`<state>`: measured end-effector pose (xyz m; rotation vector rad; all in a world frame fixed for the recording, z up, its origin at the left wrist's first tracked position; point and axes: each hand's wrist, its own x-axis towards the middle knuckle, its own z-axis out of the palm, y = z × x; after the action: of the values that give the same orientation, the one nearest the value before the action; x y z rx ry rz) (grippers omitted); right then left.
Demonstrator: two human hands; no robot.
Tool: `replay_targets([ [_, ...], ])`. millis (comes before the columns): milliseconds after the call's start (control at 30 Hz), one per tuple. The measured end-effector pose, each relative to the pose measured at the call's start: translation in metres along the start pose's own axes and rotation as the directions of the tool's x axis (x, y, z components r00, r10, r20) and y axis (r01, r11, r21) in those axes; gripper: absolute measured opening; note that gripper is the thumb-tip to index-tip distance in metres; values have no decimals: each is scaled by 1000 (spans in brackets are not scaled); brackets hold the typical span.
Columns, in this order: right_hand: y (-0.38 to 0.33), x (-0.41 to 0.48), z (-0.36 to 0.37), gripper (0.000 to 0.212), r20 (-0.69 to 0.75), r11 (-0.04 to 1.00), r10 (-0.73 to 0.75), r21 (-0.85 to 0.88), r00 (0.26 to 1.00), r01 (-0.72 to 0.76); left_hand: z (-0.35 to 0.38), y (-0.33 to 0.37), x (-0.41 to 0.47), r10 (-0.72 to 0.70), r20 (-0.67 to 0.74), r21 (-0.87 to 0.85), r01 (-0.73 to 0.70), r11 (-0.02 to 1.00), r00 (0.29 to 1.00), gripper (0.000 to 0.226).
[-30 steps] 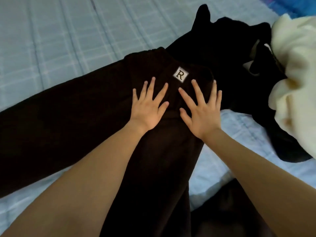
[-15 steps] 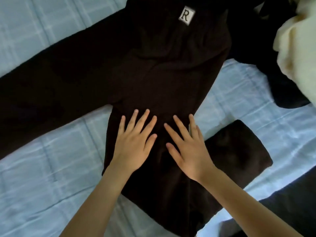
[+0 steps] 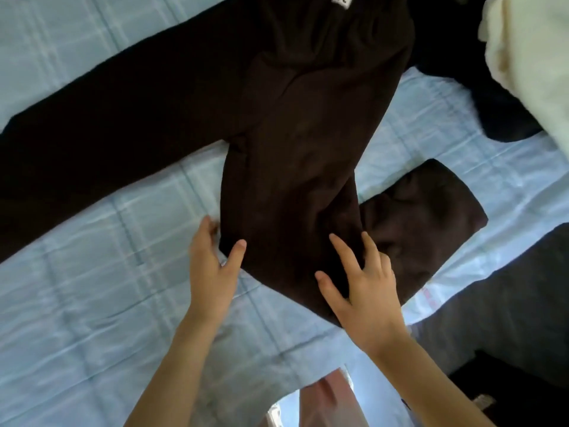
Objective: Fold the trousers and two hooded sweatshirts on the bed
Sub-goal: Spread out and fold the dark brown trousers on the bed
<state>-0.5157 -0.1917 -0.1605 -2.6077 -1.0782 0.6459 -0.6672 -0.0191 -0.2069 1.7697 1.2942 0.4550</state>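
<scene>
Dark brown trousers (image 3: pixel 292 134) lie spread on the bed (image 3: pixel 92 288), which has a pale blue checked sheet. One leg stretches to the left edge of the frame. The other runs down to the centre, and its end is turned out to the right. A white label (image 3: pixel 342 0) shows at the waist, at the top edge of the frame.

The left hand (image 3: pixel 212 272) is at the left edge of the nearer leg, with its thumb (image 3: pixel 238 251) lying on the cloth. Its fingers are blurred beside the edge, so I cannot tell whether it grips. The right hand (image 3: pixel 366 294) rests flat on the same leg with its fingers spread, grasping nothing.

At the upper right a black sweatshirt (image 3: pixel 498 118) lies bunched, touching the trousers. A cream sweatshirt (image 3: pixel 529 41) lies heaped over it in the corner.
</scene>
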Motion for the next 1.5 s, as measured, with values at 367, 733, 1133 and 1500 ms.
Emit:
replay_targets([
  [367, -16, -43, 20, 69, -164, 992, -87, 78, 983, 101, -32, 0, -11, 200, 344, -207, -133, 969, 918, 50],
  [733, -69, -53, -65, 48, -31, 608, -23, 793, 999, 38, -86, 83, 17, 345, 17, -383, -313, 869, 938, 29],
  [1133, -64, -86, 36, 97, 40, 885, -43, 465, 998, 19, -81, -14, -38, -70, 541, -296, 267, 917, 838, 56],
  [1500, -125, -128, 0, 62, 272, 533, 64, 804, 960, -263, -191, 48, -58, -68, 228, -19, 74, 997, 971, 61],
])
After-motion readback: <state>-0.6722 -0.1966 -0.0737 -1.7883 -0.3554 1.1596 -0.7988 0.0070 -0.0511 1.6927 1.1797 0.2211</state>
